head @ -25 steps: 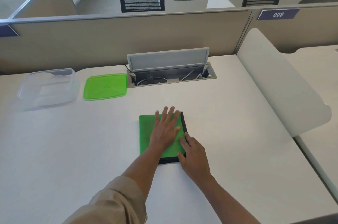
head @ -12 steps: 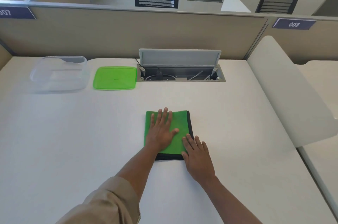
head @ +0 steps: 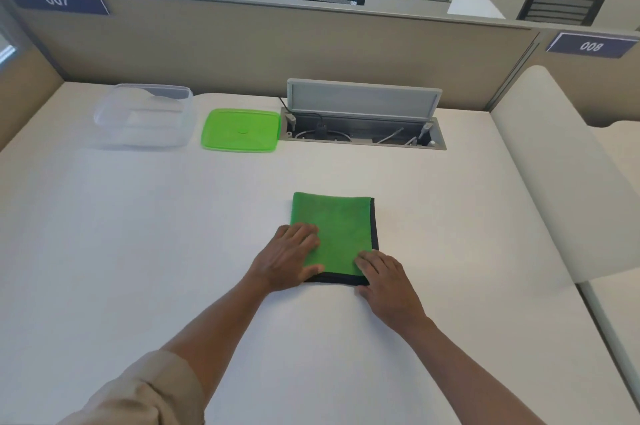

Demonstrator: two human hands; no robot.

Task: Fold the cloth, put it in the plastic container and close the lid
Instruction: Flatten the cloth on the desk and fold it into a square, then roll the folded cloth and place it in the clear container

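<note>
A green cloth (head: 341,230) with a dark border lies folded flat on the white desk (head: 138,251), in front of me. My left hand (head: 289,260) rests on its near left corner, fingers bent on top and thumb along the near edge. At the near right corner my right hand (head: 384,280) has its fingertips on the cloth and its thumb at the edge. The clear plastic container (head: 145,116) stands open at the far left. Its green lid (head: 241,130) lies flat just to the right of it.
An open cable tray (head: 363,126) with a raised grey flap is sunk into the desk behind the cloth. A beige partition (head: 277,43) closes the far side. A white divider (head: 561,182) runs along the right edge.
Both hands have slid back from the middle of the cloth to its near corners, and their fingers have bent. The cloth has stayed in place; the camera has shifted.
</note>
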